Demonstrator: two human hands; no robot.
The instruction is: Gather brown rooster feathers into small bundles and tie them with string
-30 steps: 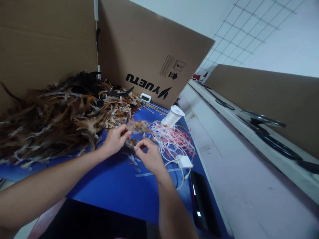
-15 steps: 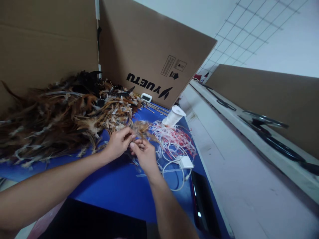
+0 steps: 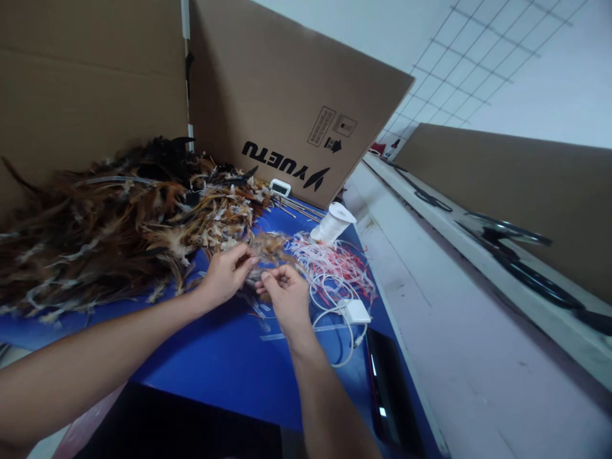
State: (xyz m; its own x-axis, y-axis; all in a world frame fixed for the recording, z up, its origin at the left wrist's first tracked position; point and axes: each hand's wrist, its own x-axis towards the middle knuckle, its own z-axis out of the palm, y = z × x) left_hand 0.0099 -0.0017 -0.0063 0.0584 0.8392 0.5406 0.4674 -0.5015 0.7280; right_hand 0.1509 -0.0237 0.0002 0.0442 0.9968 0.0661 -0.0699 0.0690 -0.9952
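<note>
Above the blue table my left hand (image 3: 228, 273) is closed in a pinch, its thumb and forefinger pressed together at the tips. Close by on its right, my right hand (image 3: 289, 294) pinches too, with its fingers curled inward. What either hand holds is too thin or blurred to name. Greyish feather fluff (image 3: 257, 274) shows between and behind the fingertips. Just past the hands lie loose tan feathers (image 3: 270, 245). A large heap of brown and black feathers (image 3: 115, 217) spreads to the left.
A white spool (image 3: 333, 223) stands behind a tangle of white and red strips (image 3: 329, 261). Nearer are a white adapter with cable (image 3: 357, 312) and a dark phone-like slab (image 3: 394, 389). Cardboard (image 3: 287, 83) walls the back, with a small white display (image 3: 280, 187) before it.
My right hand has moved slightly right, away from the left, so a gap now separates the fingertips. My left hand has stayed nearly in place.
</note>
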